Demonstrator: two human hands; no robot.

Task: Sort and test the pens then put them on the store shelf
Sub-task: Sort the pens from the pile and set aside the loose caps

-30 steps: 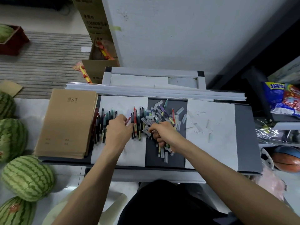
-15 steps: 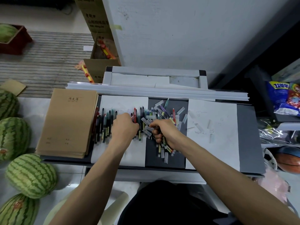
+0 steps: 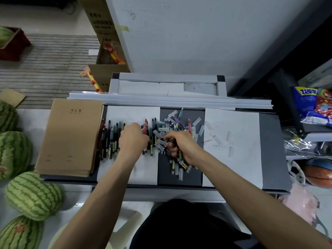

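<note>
A row of uncapped pens (image 3: 112, 139) lies side by side on a white sheet (image 3: 143, 114) on the dark grey shelf board (image 3: 273, 150). To its right a loose heap of pens and clear caps (image 3: 177, 123) covers the dark strip. My left hand (image 3: 133, 139) is curled over the row's right end, fingertips at a red pen (image 3: 145, 127). My right hand (image 3: 179, 143) grips a bundle of pens whose lower ends (image 3: 181, 165) stick out below the fist. What the left fingers hold is hidden.
A stack of brown notebooks (image 3: 71, 135) lies at the board's left end. A second white sheet (image 3: 233, 146) with scribbles and a few caps is at the right. Watermelons (image 3: 34, 194) sit on the floor to the left; snack bags (image 3: 312, 105) and a ball (image 3: 318, 173) at the right.
My left hand has slid right along the pen row toward the red pen. My right hand has stayed on the heap, keeping its bundle.
</note>
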